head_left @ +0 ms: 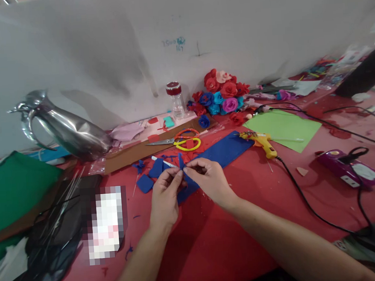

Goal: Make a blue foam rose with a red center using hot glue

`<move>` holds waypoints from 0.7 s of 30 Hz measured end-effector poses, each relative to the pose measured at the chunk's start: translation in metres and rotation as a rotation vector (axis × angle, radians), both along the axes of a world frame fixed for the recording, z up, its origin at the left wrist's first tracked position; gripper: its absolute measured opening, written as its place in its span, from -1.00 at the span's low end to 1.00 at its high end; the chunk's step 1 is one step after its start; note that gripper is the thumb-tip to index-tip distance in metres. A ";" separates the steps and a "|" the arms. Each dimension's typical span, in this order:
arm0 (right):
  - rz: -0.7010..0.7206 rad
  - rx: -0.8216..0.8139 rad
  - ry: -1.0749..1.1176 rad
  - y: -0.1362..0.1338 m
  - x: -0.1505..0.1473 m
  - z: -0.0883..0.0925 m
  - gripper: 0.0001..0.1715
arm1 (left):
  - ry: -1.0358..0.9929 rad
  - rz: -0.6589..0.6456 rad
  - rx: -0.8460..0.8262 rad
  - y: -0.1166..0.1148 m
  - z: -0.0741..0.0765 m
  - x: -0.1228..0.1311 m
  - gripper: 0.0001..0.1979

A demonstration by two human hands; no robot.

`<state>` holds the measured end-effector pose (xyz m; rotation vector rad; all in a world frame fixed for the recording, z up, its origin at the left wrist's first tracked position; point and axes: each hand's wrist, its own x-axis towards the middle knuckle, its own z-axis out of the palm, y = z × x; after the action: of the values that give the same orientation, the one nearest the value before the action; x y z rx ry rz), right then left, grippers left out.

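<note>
My left hand (166, 187) and right hand (211, 179) meet, thumbs and fingertips pinched almost closed on a small blue piece (180, 159), probably paper, which pokes up between them over the red table (194, 242). I can't tell how the hold is shared, since the fingers cover its lower end. I read this step as folding or shaping the piece by hand. The next move, I judge, calls for one light, steady pinch while the other hand works the edge; thin stuff could crease or tear. Just to the left lie a white stick (169, 163) and loose blue squares (144, 183); a long blue strip (222, 150) runs off rightward. Farther out are scissors (174, 140), a yellow glue gun (264, 143) near the strip's right end, and heaped flowers (222, 93).
</note>
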<state>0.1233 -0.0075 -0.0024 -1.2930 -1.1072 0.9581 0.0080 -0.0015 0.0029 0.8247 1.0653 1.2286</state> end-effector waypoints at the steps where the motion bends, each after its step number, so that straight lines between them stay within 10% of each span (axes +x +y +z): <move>1: -0.001 -0.001 -0.005 0.000 0.000 0.000 -0.83 | 0.001 0.001 0.003 0.000 0.000 0.000 -0.74; 21: 0.022 -0.015 0.005 0.000 -0.002 -0.001 -0.85 | -0.005 -0.039 -0.030 0.001 -0.001 -0.003 -0.77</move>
<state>0.1216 -0.0076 -0.0032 -1.2923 -1.1142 0.9867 0.0053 -0.0001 0.0021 0.8147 1.0566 1.1789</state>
